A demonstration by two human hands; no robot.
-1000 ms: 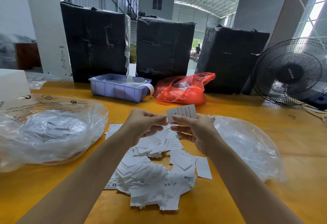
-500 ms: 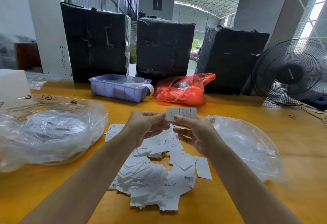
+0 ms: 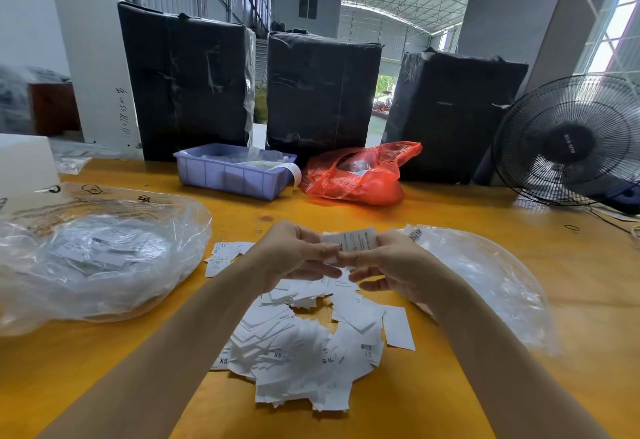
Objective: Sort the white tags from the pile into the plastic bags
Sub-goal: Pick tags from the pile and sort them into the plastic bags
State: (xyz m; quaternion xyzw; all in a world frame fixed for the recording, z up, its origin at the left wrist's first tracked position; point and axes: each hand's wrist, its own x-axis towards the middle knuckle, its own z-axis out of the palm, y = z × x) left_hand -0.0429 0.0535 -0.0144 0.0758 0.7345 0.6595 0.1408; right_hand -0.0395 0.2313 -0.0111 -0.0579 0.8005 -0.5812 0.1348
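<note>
Big yellow table (image 3: 450, 217) takes up the whole lower view. Along the back, at roughly 11, 12 and 1 o'clock, three black-wrapped bundles (image 3: 322, 92) stand upright. A black fan (image 3: 568, 139) sits at 2 o'clock, tilted back a bit.

At 9 o'clock lies the left plastic bag (image 3: 100, 258), clear and puffy, with white tags showing through it. The right plastic bag (image 3: 485, 279) lies at 3 o'clock, partly under the right forearm, looks much flatter.

Down at 6 o'clock is the pile of white tags (image 3: 304, 352), loose and overlapping, a few marked XS. At 12, behind the hands, a purple bin (image 3: 232, 175) with a red bag (image 3: 356, 175) just beside it.

Dead center, both hands are raised above the pile. The left hand (image 3: 294, 255) and right hand (image 3: 391, 262) meet fingertip to fingertip, each pinching the one tag (image 3: 353, 239) held between them, other fingers loosely curled underneath.
</note>
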